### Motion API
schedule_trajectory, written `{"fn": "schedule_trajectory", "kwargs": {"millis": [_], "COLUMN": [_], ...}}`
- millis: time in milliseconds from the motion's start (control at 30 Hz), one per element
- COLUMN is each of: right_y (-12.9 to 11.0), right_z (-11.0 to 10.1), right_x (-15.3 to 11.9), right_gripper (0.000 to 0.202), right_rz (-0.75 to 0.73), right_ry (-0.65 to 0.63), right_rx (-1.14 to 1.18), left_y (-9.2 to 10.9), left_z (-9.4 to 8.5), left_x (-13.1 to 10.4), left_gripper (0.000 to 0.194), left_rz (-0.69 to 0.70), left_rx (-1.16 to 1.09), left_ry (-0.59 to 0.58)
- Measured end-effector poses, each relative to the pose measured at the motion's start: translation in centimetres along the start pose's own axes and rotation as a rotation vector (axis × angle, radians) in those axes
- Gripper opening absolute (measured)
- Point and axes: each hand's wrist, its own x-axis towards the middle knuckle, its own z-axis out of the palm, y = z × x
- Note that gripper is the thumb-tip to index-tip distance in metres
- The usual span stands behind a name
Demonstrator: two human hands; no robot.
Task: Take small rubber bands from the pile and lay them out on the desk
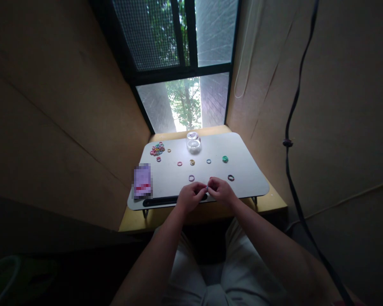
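Note:
My left hand (193, 196) and my right hand (221, 190) meet over the front edge of the small white table (166, 182). Both are closed, fingertips pinching a small pale bluish hair tie (207, 188) between them; most of it is hidden. Just beyond my left hand lies a lilac hair tie (191, 178), and past my right hand a dark one (231, 178). Farther back, a row runs from a pink hair tie (179, 163) to a yellow group (192, 162), a light blue tie (208, 161) and a green bunch (225, 159).
A mixed pile of hair ties (157, 149) sits at the back left, with a few strays nearby. A clear round container (193, 145) stands at the back middle. At the left edge lies a blurred purple packet (142, 180). A black cable (298, 85) hangs on the right.

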Motion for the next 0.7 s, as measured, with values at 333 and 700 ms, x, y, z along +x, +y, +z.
{"fn": "schedule_trajectory", "kwargs": {"millis": [333,700], "right_y": [-0.31,-0.07], "right_z": [0.01,0.09], "right_x": [-0.06,-0.22], "right_gripper": [0.011,0.01], "right_rz": [0.011,-0.002], "right_ry": [0.012,-0.007], "right_rx": [0.004,0.023], "left_y": [0.54,-0.08], "left_z": [-0.14,-0.02], "left_x": [0.02,0.17], "left_gripper": [0.029,0.026], "left_rz": [-0.007,0.006], "left_rx": [0.04,0.09], "left_ry": [-0.032,-0.016]}}
